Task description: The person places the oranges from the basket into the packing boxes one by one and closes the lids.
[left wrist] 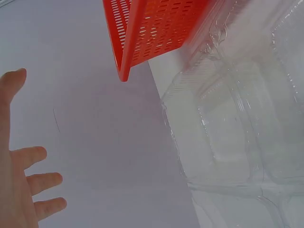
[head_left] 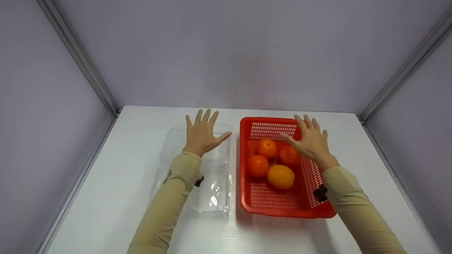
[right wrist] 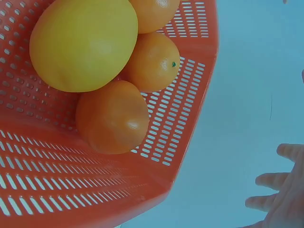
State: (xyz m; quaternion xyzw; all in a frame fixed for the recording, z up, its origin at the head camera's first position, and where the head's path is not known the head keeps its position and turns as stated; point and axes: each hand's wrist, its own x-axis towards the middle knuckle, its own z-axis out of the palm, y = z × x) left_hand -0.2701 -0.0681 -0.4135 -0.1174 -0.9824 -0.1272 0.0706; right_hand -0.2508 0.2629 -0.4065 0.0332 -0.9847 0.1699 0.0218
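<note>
- The left hand (head_left: 202, 135) hovers with its fingers spread and straight over the far half of the clear plastic clamshell box (head_left: 212, 190); its grip is apart and holds nothing.
- The right hand (head_left: 310, 141) is likewise spread flat above the far right corner of the red slotted basket (head_left: 279, 204), grip apart, nothing held; whether it touches the rim I cannot tell.
- The clamshell box lies open on the white table (head_left: 116, 183), just left of the basket.
- In the basket's far half lie three oranges (head_left: 267, 147) and a larger yellow-orange citrus fruit (head_left: 280, 176), bunched together and touching.
- The fruit looks firm, round and smooth, so likely to roll; each is best cupped from above with fingers round its sides.
- The clamshell looks thin, light and flexible, likely to slide or buckle if pressed; steady it at a rim or flat edge.
- The basket looks stiff and light; its rim offers the surest hold.
</note>
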